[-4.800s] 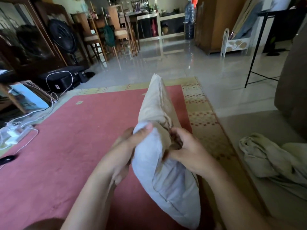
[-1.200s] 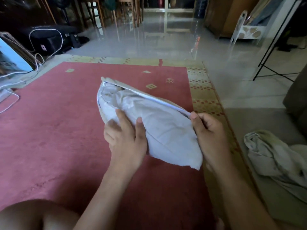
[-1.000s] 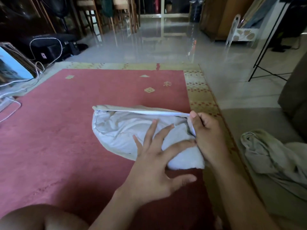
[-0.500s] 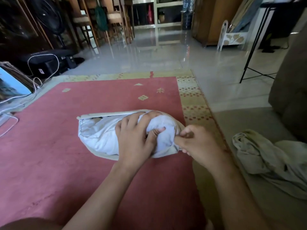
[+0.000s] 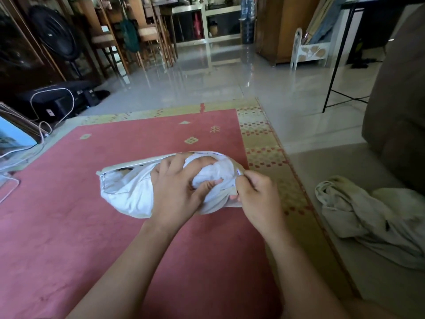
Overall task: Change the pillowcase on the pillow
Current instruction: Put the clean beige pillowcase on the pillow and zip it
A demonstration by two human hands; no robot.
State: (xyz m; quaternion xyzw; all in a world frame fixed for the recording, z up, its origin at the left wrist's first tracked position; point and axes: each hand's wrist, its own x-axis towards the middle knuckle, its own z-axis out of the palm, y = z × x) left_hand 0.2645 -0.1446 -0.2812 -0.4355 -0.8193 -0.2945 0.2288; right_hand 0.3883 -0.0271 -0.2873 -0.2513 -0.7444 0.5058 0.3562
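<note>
And here we are down on the pink rug [image 5: 69, 226], where the pillow [image 5: 124, 192] is lying on its side, running left to right in the middle of the floor. The white filling is showing along most of its length, and the beige pillowcase [image 5: 218, 204] is wrapping round the back edge and the right-hand end, with its mouth gaping open towards the camera.

The left hand [image 5: 181, 189] is sitting right on top of the pillow's right half, fingers curled and digging into the white fabric, the thumb tucking in underneath so the stuffing is bunching up inside the grip. The right hand [image 5: 257, 194] is working at the far right end, its fingers [image 5: 241, 178] curling tight and pinching the rim of the pillowcase just where it is meeting the white corner. The two hands are almost touching each other there. Both forearms are reaching in from the bottom of the view.

Off to the right of the rug, a crumpled pale cloth [image 5: 372, 215] is lying in a heap on a grey-beige surface, well apart from the pillow, with a brown sofa [image 5: 395, 111] rising behind it. Beyond the rug's yellow patterned border, the glossy tiled floor [image 5: 230, 84] is reflecting the light. A black fan [image 5: 55, 35] is standing at the far left, and white cables [image 5: 57, 116] are trailing along the rug's left edge.
</note>
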